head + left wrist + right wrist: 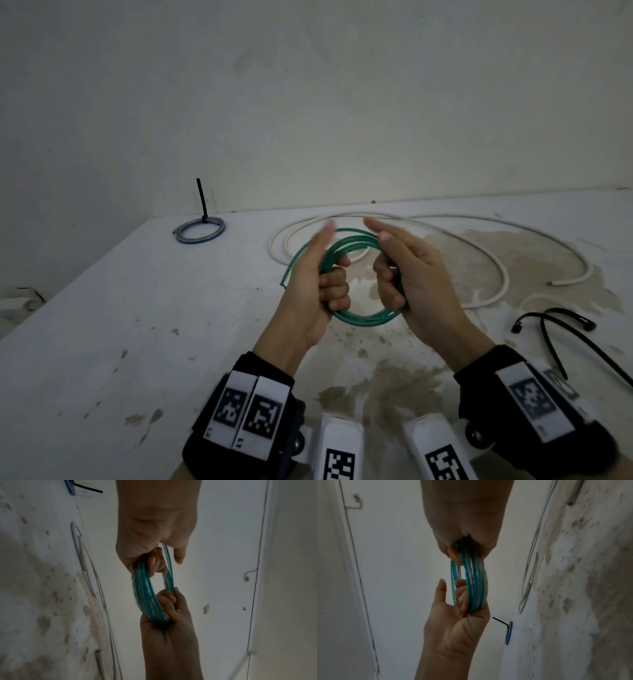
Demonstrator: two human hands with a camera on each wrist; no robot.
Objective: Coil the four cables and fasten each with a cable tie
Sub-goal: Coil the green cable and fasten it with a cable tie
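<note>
A green cable coil (363,317) hangs in the air between my hands, above the table. My left hand (329,284) grips its left side with curled fingers, one finger stretched out and blurred. My right hand (394,277) grips the right side, index finger extended. A short free end of the green cable (285,279) sticks out below my left hand. In the left wrist view the coil (145,588) runs from my left hand (154,534) to my right hand (171,628). The right wrist view shows the coil (474,581) the same way.
A blue and grey coil (198,240) lies at the table's far left, a black tie tail (201,198) standing up from it. A long white cable (505,277) sprawls loose behind my hands. Black cable ties (550,346) lie at the right. The white table (137,308) is stained.
</note>
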